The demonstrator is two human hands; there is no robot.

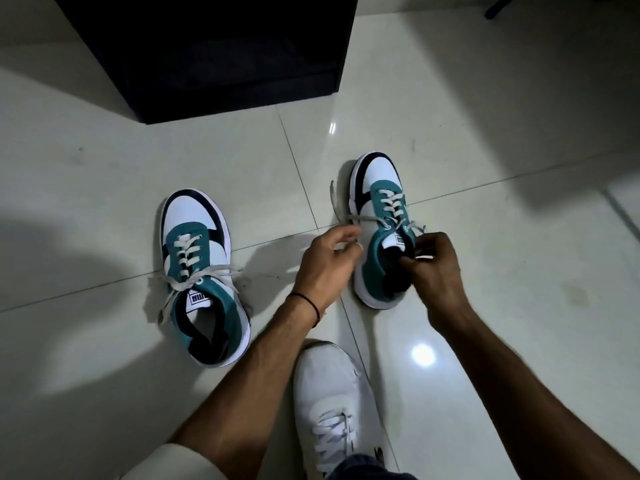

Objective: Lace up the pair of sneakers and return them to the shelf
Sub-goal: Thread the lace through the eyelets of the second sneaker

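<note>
Two teal, white and navy sneakers stand on the pale tiled floor, toes pointing away from me. The left sneaker (pixel 201 271) sits alone, its white laces crossed and loose over the tongue. The right sneaker (pixel 382 220) is between my hands. My left hand (pixel 329 261) pinches one white lace end (pixel 334 202) at the shoe's left side. My right hand (pixel 438 258) pinches the other lace end at the shoe's collar. Both laces run taut from the top eyelets.
A dark shelf unit (pixel 221 53) stands on the floor ahead, beyond the sneakers. My own foot in a white shoe (pixel 332 400) rests at the bottom centre, between my forearms. Glossy tiles (pixel 519 133) spread to the right.
</note>
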